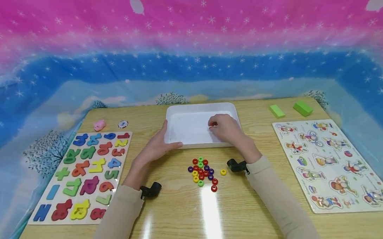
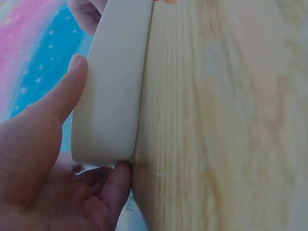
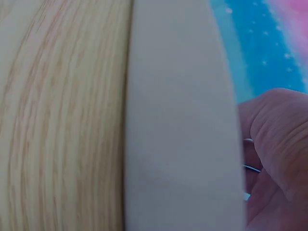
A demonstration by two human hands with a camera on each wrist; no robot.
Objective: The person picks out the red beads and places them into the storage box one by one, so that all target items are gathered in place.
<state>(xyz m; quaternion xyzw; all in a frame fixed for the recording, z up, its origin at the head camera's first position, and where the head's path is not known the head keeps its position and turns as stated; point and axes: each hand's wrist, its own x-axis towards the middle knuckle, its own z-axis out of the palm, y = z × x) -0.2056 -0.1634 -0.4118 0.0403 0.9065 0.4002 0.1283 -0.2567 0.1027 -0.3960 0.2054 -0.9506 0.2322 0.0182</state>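
Observation:
A white rectangular tray (image 1: 190, 145) lies on the wooden table. My left hand (image 1: 154, 146) grips its near left corner, with the thumb along the front rim and the fingers against the left side. In the left wrist view the thumb (image 2: 72, 86) lies at the tray's rim, and bent fingertips touch its end wall. Over the tray's right half, my right hand (image 1: 224, 127) has its fingers curled inward; whether they pinch something small cannot be seen. In the right wrist view the tray's wall (image 3: 183, 125) partly hides this hand (image 3: 281, 149).
Red, yellow, green and purple ring beads (image 1: 201, 171) lie loose before the tray. A number puzzle board (image 1: 58, 178) is at left, below a pink pig figure (image 1: 99, 125) and a poker chip (image 1: 123, 124). A picture puzzle board (image 1: 332, 166) and green blocks (image 1: 302, 108) are at right.

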